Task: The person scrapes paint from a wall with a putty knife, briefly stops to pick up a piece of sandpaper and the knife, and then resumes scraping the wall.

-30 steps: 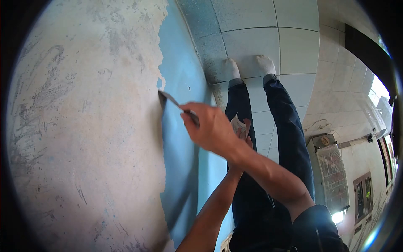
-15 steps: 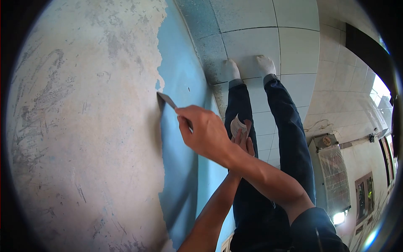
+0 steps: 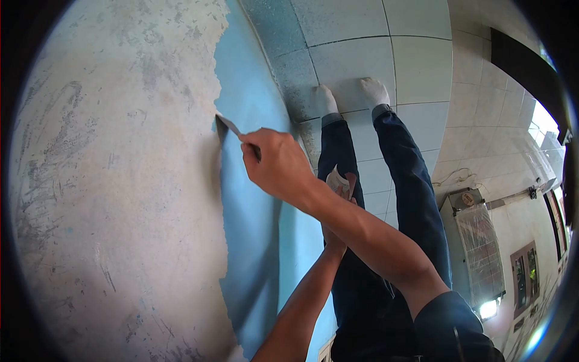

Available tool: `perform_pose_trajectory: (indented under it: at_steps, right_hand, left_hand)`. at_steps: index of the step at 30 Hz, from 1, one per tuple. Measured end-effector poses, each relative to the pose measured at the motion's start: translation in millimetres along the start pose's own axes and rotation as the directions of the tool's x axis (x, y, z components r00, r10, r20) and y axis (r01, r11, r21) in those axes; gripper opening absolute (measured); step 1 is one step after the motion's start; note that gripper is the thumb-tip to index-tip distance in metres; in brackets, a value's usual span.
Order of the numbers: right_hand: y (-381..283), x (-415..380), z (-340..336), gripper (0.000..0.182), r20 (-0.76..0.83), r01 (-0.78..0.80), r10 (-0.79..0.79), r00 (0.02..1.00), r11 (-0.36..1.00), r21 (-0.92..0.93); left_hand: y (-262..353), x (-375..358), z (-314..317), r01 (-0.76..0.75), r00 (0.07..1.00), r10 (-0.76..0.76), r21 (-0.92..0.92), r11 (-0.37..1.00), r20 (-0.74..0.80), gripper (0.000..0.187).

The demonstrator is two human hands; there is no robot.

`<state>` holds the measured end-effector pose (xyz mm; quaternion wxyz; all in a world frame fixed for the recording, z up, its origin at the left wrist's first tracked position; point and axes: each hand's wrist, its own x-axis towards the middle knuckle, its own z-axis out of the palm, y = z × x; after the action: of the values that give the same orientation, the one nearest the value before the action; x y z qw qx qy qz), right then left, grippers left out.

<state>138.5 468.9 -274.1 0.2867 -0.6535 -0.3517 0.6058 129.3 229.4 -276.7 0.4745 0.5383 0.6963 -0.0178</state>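
Blue paint [image 3: 247, 241] beside the right hand [image 3: 274, 160] could be gouged if the scraper [image 3: 228, 125], gripped there against the wall [image 3: 151, 181], is overtilted. A pale scrap [image 3: 336, 179] is held by the half-hidden left hand [image 3: 345, 192].

The person wears a dark, short-sleeved top, nearly black with a bluish cast; its plain, loose right sleeve [image 3: 449, 320] ends above the elbow. Forearm and right hand [image 3: 277, 160] are bare. The long trousers [image 3: 405, 169] are dark blue, denim-like and creased along the legs, deepening almost to black higher up. At each ankle the hem is turned up into a paler, grey-blue cuff [image 3: 381, 111]. Below the cuffs come pale, close-fitting socks [image 3: 376, 92], rounded at the toes, with shoes left off.
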Motion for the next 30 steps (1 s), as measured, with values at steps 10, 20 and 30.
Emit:
perform_pose_trajectory:
  at_steps: [10, 20, 30]
  right_hand:
    - [-11, -17, -12, 0.016, 0.047, -0.002, 0.002, 0.999, 1.0, 0.008]
    - [-13, -16, -3, 0.015, 0.017, -0.008, 0.008, 1.0, 1.0, -0.018]
    - [-21, -17, -7, 0.015, 0.042, -0.024, 0.027, 0.999, 0.998, -0.062]
  left_hand:
    - [4, 4, -3, -0.032, 0.999, 0.028, 0.135, 0.99, 0.029, 0.044]
    - [5, 2, -4, -0.123, 0.992, 0.114, 0.18, 0.976, 0.059, 0.045]
    - [4, 2, -6, -0.096, 0.988, 0.066, 0.222, 0.97, 0.138, 0.046]
